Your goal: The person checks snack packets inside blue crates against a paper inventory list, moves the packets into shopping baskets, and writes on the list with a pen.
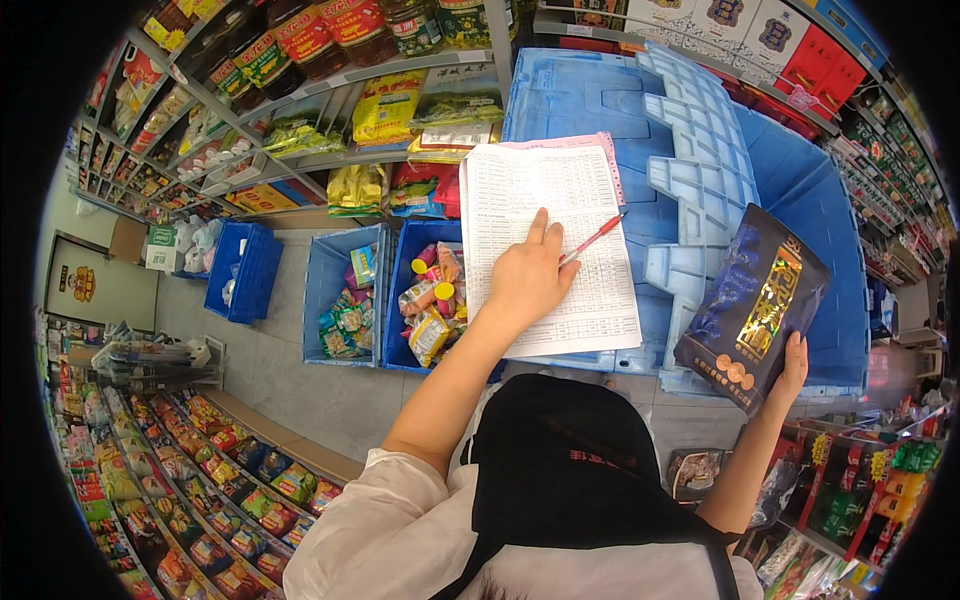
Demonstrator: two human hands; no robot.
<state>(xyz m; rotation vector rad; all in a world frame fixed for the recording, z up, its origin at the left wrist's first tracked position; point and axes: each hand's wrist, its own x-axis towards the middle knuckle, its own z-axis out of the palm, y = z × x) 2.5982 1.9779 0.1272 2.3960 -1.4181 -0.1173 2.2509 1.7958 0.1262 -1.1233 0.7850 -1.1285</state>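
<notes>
My left hand lies on a stack of printed table sheets, one finger extended onto the upper page. A red pen is held against that hand near the thumb, its tip pointing up and right. Pink sheets show at the stack's right edge. The papers rest on the closed lid half of a blue plastic crate. My right hand grips a dark blue snack pouch with gold lettering by its lower right edge. The pouch is over the crate's open side.
The crate's toothed lid flap stands raised beside its open part. Blue bins of packaged snacks sit on the floor at the left. Shelves hold oil bottles and rice bags. Snack racks curve along the lower left.
</notes>
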